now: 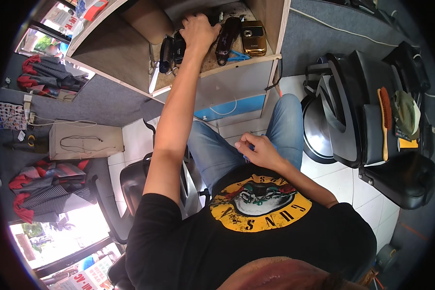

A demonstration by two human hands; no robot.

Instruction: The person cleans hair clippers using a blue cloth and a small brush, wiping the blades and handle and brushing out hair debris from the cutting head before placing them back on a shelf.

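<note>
My left hand [200, 32] reaches into an open wooden shelf compartment [210, 74], its fingers bent down among dark items; what they touch is hidden. Just left of it lie a black grooming device [179, 47] and another dark, elongated item [166, 53]. To its right are a dark hair clipper [227, 40], a blue plastic clip [238, 56] and a gold electric shaver [253, 38]. Scissors [153, 64] lie at the compartment's left edge. My right hand [257, 149] is curled above my lap around a small blue object [252, 147], mostly covered by the fingers.
A black barber's chair [351, 108] stands to the right, with a wooden-handled brush [384, 123] and a green cap [406, 112] on it. Another black chair [132, 183] is at the lower left. A cardboard-coloured box [87, 140] and cables are by the left wall.
</note>
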